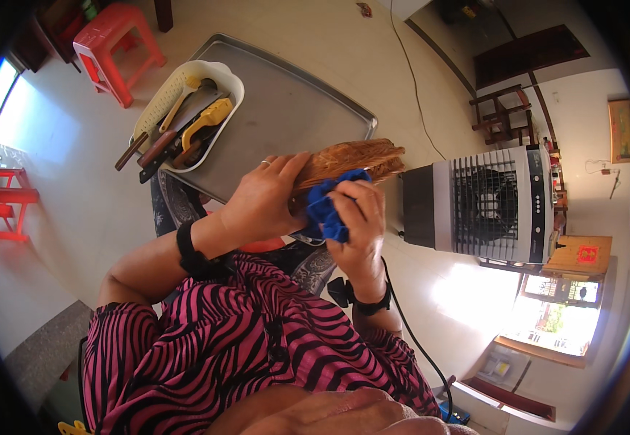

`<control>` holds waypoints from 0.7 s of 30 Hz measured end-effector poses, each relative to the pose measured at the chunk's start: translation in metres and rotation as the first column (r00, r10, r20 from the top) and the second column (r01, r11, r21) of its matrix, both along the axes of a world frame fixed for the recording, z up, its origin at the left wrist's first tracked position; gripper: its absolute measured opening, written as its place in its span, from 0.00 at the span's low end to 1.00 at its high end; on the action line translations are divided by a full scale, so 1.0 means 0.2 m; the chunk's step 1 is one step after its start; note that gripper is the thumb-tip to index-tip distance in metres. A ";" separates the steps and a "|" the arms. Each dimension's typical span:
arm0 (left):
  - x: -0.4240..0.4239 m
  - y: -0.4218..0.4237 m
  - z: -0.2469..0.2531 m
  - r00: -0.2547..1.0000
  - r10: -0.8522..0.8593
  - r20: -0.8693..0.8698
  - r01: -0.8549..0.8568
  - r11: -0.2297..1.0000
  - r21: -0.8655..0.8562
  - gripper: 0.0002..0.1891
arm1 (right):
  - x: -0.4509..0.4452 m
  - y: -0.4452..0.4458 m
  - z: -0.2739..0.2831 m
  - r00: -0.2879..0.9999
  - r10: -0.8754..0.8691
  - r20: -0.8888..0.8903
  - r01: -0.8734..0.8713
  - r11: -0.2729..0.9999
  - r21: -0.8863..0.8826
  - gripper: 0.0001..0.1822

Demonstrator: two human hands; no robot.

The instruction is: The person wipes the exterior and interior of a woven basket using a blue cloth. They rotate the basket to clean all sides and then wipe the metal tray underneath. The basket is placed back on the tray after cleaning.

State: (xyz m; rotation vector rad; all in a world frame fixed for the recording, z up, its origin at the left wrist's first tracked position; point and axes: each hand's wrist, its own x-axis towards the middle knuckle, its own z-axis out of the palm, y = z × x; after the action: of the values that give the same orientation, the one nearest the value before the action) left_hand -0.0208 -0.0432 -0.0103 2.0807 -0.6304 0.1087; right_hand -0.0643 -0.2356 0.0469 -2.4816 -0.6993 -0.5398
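Observation:
A brown woven basket (pixel 347 157), seemingly of wicker, is held tilted above the near right edge of a metal tray (pixel 298 109). My left hand (pixel 266 190) grips its left end, with a ring on one finger. Bunched against the basket's near side is a blue cloth (pixel 328 209), pinched in my right hand (pixel 359 217). The part of the basket beneath the cloth is hidden. On the tray's left side, a white perforated plastic basket (pixel 233 81) holds a cleaver (pixel 198 106), a yellow-handled brush (pixel 176 109), a yellow tool (pixel 211 117) and several dark or brown handles.
An air cooler (pixel 483 206) stands on the floor to the right. Two red plastic stools (pixel 114 32) (pixel 8 201) are at the left. A cable (pixel 415 92) runs across the floor beyond the tray, and a black cord (pixel 415 337) hangs near my right arm.

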 end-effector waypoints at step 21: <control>0.01 0.00 -0.01 0.999 0.025 -0.028 -0.025 1.000 -0.015 0.46 | 0.05 -0.03 -0.03 0.992 -0.052 0.112 0.057 0.998 -0.035 0.25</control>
State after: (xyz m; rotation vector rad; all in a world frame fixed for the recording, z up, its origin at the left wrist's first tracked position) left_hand -0.0180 -0.0434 -0.0122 2.0718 -0.5851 0.0982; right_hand -0.0550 -0.2412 0.0412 -2.5281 -0.6921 -0.6956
